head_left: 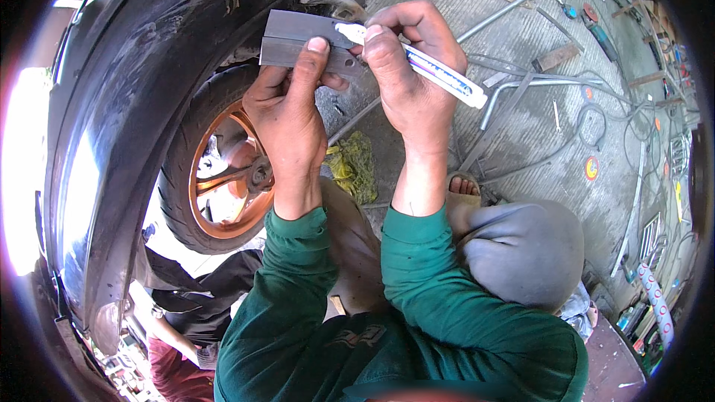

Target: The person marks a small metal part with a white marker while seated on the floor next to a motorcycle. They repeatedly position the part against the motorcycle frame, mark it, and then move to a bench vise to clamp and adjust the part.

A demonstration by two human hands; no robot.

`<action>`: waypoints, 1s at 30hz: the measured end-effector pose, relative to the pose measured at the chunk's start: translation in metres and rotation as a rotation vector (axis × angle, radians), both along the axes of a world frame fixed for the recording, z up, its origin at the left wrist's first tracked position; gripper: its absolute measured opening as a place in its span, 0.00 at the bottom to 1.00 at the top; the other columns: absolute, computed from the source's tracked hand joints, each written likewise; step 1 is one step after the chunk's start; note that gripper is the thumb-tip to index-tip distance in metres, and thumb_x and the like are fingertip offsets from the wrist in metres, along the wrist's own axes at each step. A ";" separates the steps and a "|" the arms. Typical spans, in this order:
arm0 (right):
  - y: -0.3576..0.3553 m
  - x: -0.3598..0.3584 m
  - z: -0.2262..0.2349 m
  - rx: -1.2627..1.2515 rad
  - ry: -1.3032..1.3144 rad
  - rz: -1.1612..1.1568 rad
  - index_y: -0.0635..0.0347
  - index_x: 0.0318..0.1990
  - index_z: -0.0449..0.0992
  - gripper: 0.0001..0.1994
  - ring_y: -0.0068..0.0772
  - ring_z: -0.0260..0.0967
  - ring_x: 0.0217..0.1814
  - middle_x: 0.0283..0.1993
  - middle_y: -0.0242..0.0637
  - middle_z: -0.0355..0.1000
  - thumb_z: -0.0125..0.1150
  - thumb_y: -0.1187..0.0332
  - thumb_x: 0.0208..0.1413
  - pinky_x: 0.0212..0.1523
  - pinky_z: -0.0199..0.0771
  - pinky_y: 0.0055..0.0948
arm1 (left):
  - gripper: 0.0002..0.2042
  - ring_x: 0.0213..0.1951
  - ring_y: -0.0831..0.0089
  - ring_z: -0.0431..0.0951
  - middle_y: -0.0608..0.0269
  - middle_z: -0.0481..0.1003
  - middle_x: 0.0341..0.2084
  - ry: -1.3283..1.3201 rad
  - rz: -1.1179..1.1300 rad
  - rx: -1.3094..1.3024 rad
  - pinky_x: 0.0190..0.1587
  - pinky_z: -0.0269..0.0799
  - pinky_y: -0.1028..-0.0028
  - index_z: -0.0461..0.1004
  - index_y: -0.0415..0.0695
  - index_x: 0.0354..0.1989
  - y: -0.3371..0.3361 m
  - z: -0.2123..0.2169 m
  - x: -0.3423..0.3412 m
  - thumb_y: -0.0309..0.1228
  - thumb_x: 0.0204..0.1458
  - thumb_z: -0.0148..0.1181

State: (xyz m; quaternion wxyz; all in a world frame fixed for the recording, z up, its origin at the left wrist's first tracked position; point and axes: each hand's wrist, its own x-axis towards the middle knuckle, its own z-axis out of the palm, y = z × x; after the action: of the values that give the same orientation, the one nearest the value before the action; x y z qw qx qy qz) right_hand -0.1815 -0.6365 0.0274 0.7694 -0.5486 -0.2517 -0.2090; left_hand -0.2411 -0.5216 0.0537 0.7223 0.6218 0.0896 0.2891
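Upper centre of frame: left hand (pixel 290 115) grips grey metal piece (pixel 298 27) from below, thumb across face, long axis running left to right, dipping slightly rightward. Right hand (pixel 418 97), beyond piece's right end, pinches white marker (pixel 441 74) slanting down rightward; marker's upper-left end overlaps piece, contact unclear.

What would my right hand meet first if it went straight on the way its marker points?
Probably the grey metal piece in your left hand: the white marker in your right hand points at it, though depth leaves unclear whether the tip touches.
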 end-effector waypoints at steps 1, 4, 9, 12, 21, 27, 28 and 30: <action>-0.003 -0.001 0.000 -0.027 0.023 0.034 0.67 0.41 0.73 0.13 0.19 0.73 0.31 0.31 0.34 0.75 0.63 0.63 0.66 0.33 0.74 0.21 | 0.08 0.27 0.76 0.78 0.57 0.81 0.29 0.006 0.007 0.012 0.32 0.76 0.75 0.80 0.32 0.40 0.000 0.000 0.000 0.27 0.61 0.65; -0.003 -0.002 0.001 -0.004 0.076 0.073 0.65 0.39 0.74 0.11 0.18 0.73 0.29 0.29 0.33 0.76 0.64 0.65 0.63 0.31 0.74 0.21 | 0.08 0.27 0.76 0.77 0.58 0.81 0.29 0.011 0.025 0.024 0.33 0.75 0.76 0.81 0.32 0.41 0.000 0.000 0.001 0.27 0.61 0.65; 0.013 0.001 0.000 0.180 0.094 -0.042 0.62 0.36 0.76 0.07 0.18 0.75 0.28 0.26 0.31 0.77 0.68 0.70 0.58 0.29 0.75 0.23 | 0.08 0.27 0.76 0.77 0.58 0.81 0.29 0.006 0.039 0.011 0.33 0.73 0.78 0.81 0.32 0.41 -0.003 -0.001 0.000 0.27 0.61 0.66; 0.011 0.001 -0.001 0.161 0.076 -0.053 0.62 0.36 0.76 0.08 0.19 0.75 0.28 0.26 0.31 0.76 0.68 0.69 0.58 0.30 0.75 0.23 | 0.08 0.28 0.76 0.78 0.58 0.81 0.31 0.008 0.047 0.030 0.33 0.74 0.77 0.81 0.33 0.41 -0.004 -0.002 0.000 0.27 0.61 0.65; 0.007 0.000 0.003 0.167 0.124 -0.028 0.63 0.33 0.77 0.06 0.18 0.74 0.26 0.25 0.31 0.75 0.66 0.70 0.57 0.28 0.73 0.23 | 0.08 0.29 0.75 0.79 0.59 0.81 0.34 0.012 0.039 0.066 0.33 0.77 0.75 0.82 0.33 0.41 -0.006 -0.003 -0.002 0.27 0.62 0.64; -0.002 -0.002 0.002 0.014 0.084 0.030 0.68 0.38 0.76 0.07 0.16 0.69 0.28 0.28 0.31 0.73 0.59 0.71 0.63 0.31 0.71 0.20 | 0.08 0.28 0.75 0.78 0.59 0.81 0.33 0.011 0.039 0.051 0.33 0.77 0.74 0.82 0.33 0.41 -0.006 -0.005 0.001 0.27 0.63 0.64; -0.004 -0.003 0.002 -0.002 0.097 0.044 0.67 0.39 0.76 0.06 0.16 0.69 0.28 0.29 0.31 0.73 0.58 0.72 0.63 0.31 0.71 0.20 | 0.08 0.28 0.75 0.78 0.59 0.81 0.33 0.009 0.038 0.046 0.33 0.77 0.74 0.82 0.33 0.41 -0.006 -0.005 0.001 0.27 0.63 0.64; -0.003 -0.002 0.001 0.027 0.115 0.050 0.67 0.39 0.76 0.06 0.16 0.69 0.28 0.29 0.31 0.74 0.58 0.72 0.62 0.31 0.71 0.20 | 0.08 0.28 0.75 0.78 0.58 0.81 0.33 0.004 0.040 0.032 0.33 0.76 0.74 0.82 0.33 0.41 -0.007 -0.005 0.002 0.27 0.62 0.64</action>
State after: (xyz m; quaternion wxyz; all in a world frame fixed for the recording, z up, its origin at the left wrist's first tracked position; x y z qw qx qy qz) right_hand -0.1839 -0.6396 0.0288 0.7949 -0.5429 -0.2177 -0.1613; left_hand -0.2395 -0.5287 0.0492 0.7064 0.6318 0.0986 0.3035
